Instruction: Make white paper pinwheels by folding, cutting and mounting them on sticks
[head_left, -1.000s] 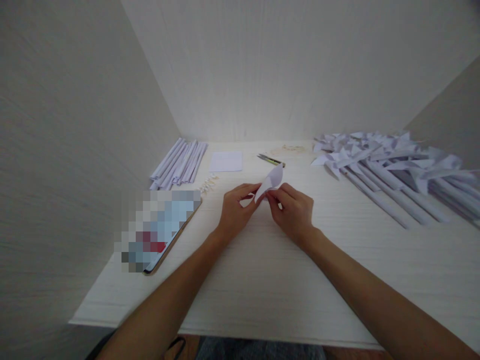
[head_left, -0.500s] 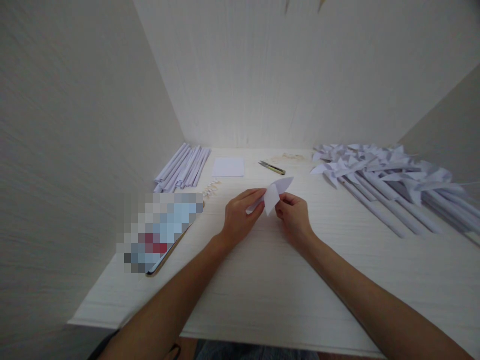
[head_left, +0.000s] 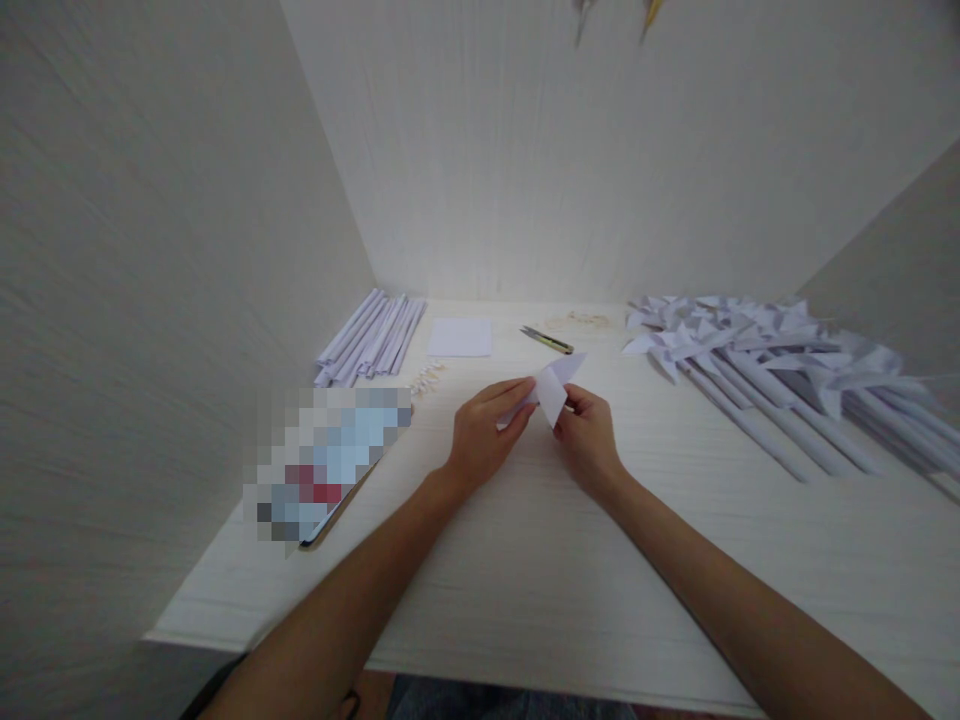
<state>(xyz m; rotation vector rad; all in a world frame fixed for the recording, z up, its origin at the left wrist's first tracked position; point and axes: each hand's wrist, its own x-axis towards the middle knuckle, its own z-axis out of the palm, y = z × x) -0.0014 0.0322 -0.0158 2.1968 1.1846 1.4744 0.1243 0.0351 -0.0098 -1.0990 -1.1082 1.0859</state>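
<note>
White folded paper (head_left: pixel 551 388) is pinched between left hand (head_left: pixel 480 435) and right hand (head_left: pixel 589 440), fingers closed on it.

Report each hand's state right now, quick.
Left hand: closed, pinching the folded white paper.
Right hand: closed on the same paper, from its right side.

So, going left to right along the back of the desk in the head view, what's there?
Bundle of rolled paper sticks → flat white sheet → snips → pile of paper pinwheels.
</note>
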